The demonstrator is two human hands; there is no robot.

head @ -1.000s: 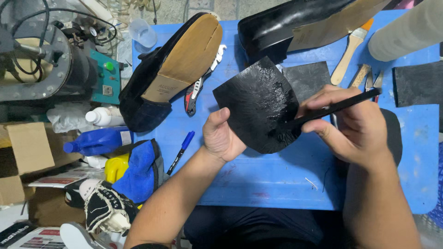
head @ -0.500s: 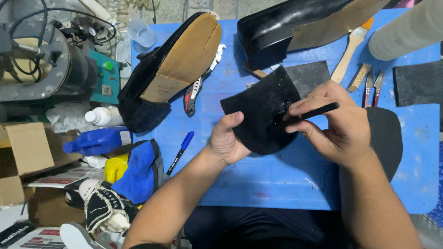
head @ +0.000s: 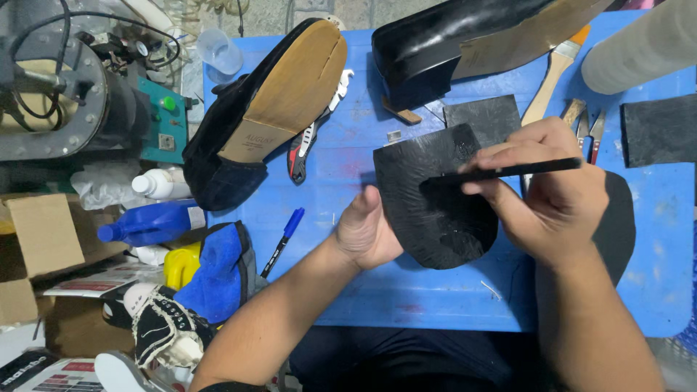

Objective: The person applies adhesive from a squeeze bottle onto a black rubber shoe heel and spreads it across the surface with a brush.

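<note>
a: where is the black, rounded rubber sole piece (head: 435, 196) from where i watch?

b: it sits between the two hands, above the blue worktable (head: 406, 297). my left hand (head: 367, 232) grips its near left edge, thumb up along the rim and fingers hidden underneath, so it is closed on the piece. my right hand (head: 552, 192) is clenched around a thin black stick-like tool (head: 508, 172), whose tip rests on the upper face of the piece.

a: how does it handle, in your view?

b: i judge it light and flexible, a thin sheet that bends if held by one corner only. the surface looks matte and grippy, not slippery, and not fragile. i would hold it at the edge, thumb on top and fingers beneath, as the left hand does, leaving the face free for the tool.

a: anything close by?

b: beyond the left hand lies a dark blue suede shoe with a tan leather sole (head: 268, 109), sole up, and a blue marker pen (head: 283, 232) lies just left of my left wrist. a flat black rubber square (head: 483, 116) lies past the sole piece, and a wooden-handled brush (head: 555, 72) beyond the right hand.
</note>
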